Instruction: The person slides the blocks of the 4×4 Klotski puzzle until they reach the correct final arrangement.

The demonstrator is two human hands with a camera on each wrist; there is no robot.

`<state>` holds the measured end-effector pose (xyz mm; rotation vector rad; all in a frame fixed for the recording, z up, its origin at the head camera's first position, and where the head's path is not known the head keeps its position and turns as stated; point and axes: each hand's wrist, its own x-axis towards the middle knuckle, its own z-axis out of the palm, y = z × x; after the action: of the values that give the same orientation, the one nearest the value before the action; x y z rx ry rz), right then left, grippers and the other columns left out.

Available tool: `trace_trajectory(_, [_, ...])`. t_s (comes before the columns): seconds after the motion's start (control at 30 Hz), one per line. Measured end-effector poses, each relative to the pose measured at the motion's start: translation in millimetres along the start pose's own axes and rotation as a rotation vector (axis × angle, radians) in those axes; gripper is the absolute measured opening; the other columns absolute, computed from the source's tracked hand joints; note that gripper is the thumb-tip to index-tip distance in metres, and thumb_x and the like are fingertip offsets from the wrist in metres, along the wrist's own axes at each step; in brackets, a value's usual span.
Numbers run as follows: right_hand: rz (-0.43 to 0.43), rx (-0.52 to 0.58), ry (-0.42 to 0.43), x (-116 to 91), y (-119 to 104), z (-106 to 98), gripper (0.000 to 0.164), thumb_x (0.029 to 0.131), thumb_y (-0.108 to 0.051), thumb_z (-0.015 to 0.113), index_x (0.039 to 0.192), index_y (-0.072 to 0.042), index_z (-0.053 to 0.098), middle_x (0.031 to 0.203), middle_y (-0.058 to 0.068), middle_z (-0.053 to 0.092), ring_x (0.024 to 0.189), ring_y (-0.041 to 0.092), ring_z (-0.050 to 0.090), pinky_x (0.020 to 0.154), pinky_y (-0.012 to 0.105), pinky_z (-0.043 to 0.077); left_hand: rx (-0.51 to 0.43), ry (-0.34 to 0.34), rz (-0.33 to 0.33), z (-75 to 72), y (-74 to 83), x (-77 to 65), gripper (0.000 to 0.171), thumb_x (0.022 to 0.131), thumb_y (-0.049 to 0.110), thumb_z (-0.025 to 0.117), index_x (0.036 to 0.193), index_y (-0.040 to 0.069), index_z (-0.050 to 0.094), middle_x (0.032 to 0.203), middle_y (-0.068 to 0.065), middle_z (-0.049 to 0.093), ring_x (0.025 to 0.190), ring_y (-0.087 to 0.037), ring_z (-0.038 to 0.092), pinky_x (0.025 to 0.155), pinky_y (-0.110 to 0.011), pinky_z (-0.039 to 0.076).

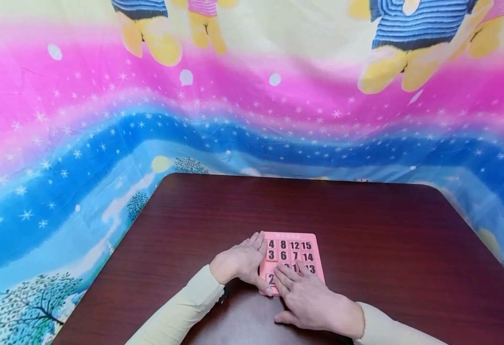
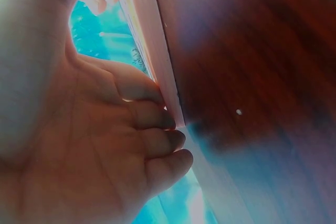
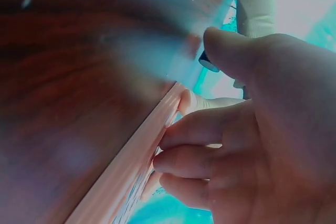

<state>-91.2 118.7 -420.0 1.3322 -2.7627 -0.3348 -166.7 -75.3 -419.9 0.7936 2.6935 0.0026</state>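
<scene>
A pink number sliding puzzle point(image 1: 310, 236) lies flat on the table in the head view, with black digits on its square tiles point(image 1: 295, 250). My left hand point(image 1: 241, 263) lies along the puzzle's left edge, its fingers extended toward the far corner and its thumb at the near left corner. In the left wrist view, the fingertips touch the puzzle's pink side point(image 2: 165, 40). My right hand point(image 1: 305, 292) rests its fingertips on the lower tiles, with the thumb spread over the table. Its fingers hide part of the lower rows. The right wrist view shows the puzzle's edge point(image 3: 121, 166) beside these fingers.
The dark brown table point(image 1: 364, 215) extends around the puzzle on all sides. A patterned cloth point(image 1: 252, 110) in pink and blue hangs behind and beside it. Something small and dark point(image 1: 223, 296) sits at the left sleeve's cuff.
</scene>
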Motion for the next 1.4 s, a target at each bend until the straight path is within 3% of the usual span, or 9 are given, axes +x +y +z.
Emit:
trace_trajectory(0.27, [0.012, -0.032, 0.04, 6.4, 5.3, 6.4, 0.083, 0.091, -0.071, 0.043, 0.139, -0.004, 0.055, 0.145, 0.012, 0.054, 0.138, 0.024, 0.047, 0.108, 0.056, 0.042, 0.01, 0.005, 0.021, 2.4, -2.2, 0.5, 0.13, 0.066, 0.077, 0.071, 0.155, -0.003, 0.019, 0.163, -0.023, 0.013, 0.152, -0.031, 0.016, 0.124, -0.038, 0.023])
trace_trajectory(0.57, [0.065, 0.077, -0.016, 15.9, 15.7, 11.4, 0.085, 0.091, -0.069, 0.045, 0.143, -0.002, 0.049, 0.151, 0.014, 0.047, 0.143, 0.026, 0.04, 0.111, 0.056, 0.039, 0.013, -0.004, 0.019, 4.5, -3.1, 0.8, 0.13, 0.067, 0.078, 0.07, 0.155, -0.002, 0.018, 0.164, -0.022, 0.012, 0.153, -0.03, 0.016, 0.124, -0.037, 0.023])
trace_trajectory(0.77, [0.051, 0.113, -0.018, 15.2, 17.7, 11.5, 0.083, 0.09, -0.066, 0.05, 0.144, -0.002, 0.048, 0.151, 0.015, 0.045, 0.143, 0.028, 0.041, 0.111, 0.058, 0.038, 0.007, -0.007, 0.012, 5.1, -2.5, 0.0, 0.13, 0.067, 0.078, 0.07, 0.155, -0.001, 0.018, 0.164, -0.021, 0.012, 0.153, -0.029, 0.015, 0.124, -0.037, 0.023])
trace_trajectory(1.4, [-0.035, 0.119, 0.054, -29.2, 15.5, 1.6, 0.075, 0.093, -0.061, 0.05, 0.142, -0.004, 0.051, 0.151, 0.012, 0.047, 0.14, 0.03, 0.045, 0.107, 0.057, 0.042, 0.01, -0.005, 0.001, 1.7, -1.5, 1.6, 0.131, 0.065, 0.079, 0.07, 0.156, 0.0, 0.018, 0.164, -0.019, 0.01, 0.153, -0.027, 0.013, 0.125, -0.036, 0.022])
